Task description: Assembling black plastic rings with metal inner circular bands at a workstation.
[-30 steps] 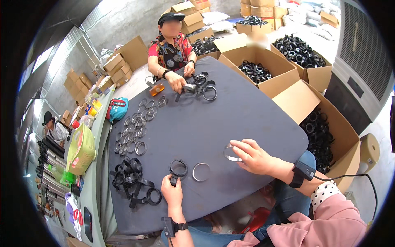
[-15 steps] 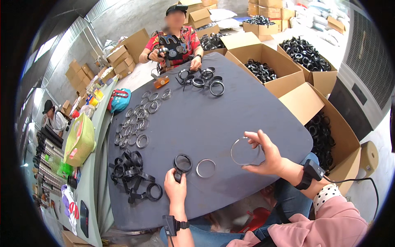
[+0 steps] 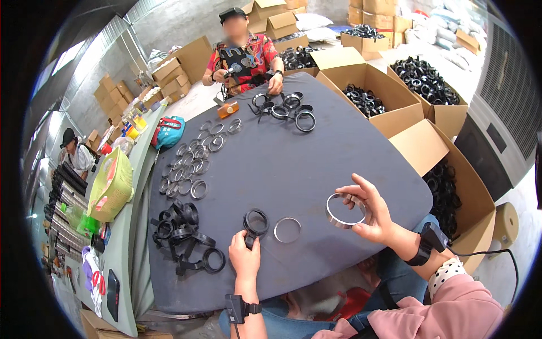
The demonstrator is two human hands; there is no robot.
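My left hand (image 3: 245, 257) is closed around the short stem of a black ring (image 3: 256, 232), holding it at the table's near side. Raised over the cloth, my right hand (image 3: 374, 213) grips a thin silver metal ring (image 3: 340, 224) between thumb and fingers, the ring now tilted to show its inner band. Between the two hands a second metal ring (image 3: 275, 233) lies flat on the dark cloth. Left of my left hand is a heap of black rings with stems (image 3: 182, 230). Beyond that heap several metal rings (image 3: 186, 164) are grouped, some overlapping.
Across the dark table (image 3: 316, 164), a person (image 3: 244, 62) handles black rings (image 3: 279, 112) near an orange tool (image 3: 227, 109). Cardboard boxes (image 3: 395, 121) filled with black parts line the right. A side bench (image 3: 127, 254) at left carries a green basket (image 3: 113, 189) and a phone (image 3: 113, 294).
My right hand has turned the metal ring from nearly edge-on to tilted, its band now showing. My left hand stays on the black ring. The whole view has shifted slightly.
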